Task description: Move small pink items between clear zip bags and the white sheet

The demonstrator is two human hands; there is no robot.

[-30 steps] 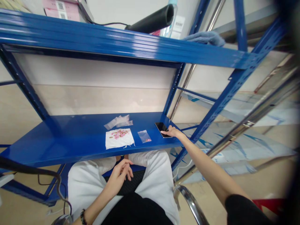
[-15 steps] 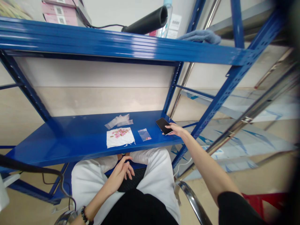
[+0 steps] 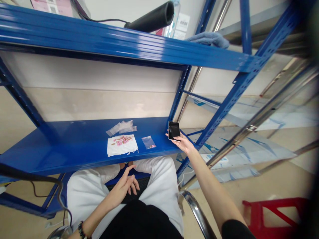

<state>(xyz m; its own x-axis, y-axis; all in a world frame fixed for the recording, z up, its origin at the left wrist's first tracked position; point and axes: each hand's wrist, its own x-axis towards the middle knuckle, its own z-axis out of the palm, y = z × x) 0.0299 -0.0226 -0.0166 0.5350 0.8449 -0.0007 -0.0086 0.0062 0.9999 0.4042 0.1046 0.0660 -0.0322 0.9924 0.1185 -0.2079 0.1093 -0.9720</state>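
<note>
My right hand point(image 3: 183, 142) grips a black smartphone point(image 3: 173, 130) by its lower part, thumb over the screen, above the right end of the blue shelf point(image 3: 82, 142). My left hand point(image 3: 126, 187) hangs over my lap with its fingers spread and nothing in them. On the shelf lies a white cloth point(image 3: 122, 151) bearing several small pink and brown pieces point(image 3: 122, 140). To its right is a small clear zip bag point(image 3: 149, 142) with a few such pieces in one corner. Several empty-looking clear bags point(image 3: 122, 127) overlap behind the cloth.
Overhead, the upper blue shelf point(image 3: 99, 46) carries a black tube point(image 3: 152, 17), a blue cloth point(image 3: 209, 38) and pink boxes point(image 3: 53, 6). Metal racking point(image 3: 234, 146) stands to the right. A red stool point(image 3: 271, 212) is at lower right, and cables point(image 3: 32, 177) hang at lower left.
My right hand has raised the smartphone from near the shelf surface and turned it more upright. The whole view has shifted slightly, bringing more of the red stool in. My left hand keeps its pose.
</note>
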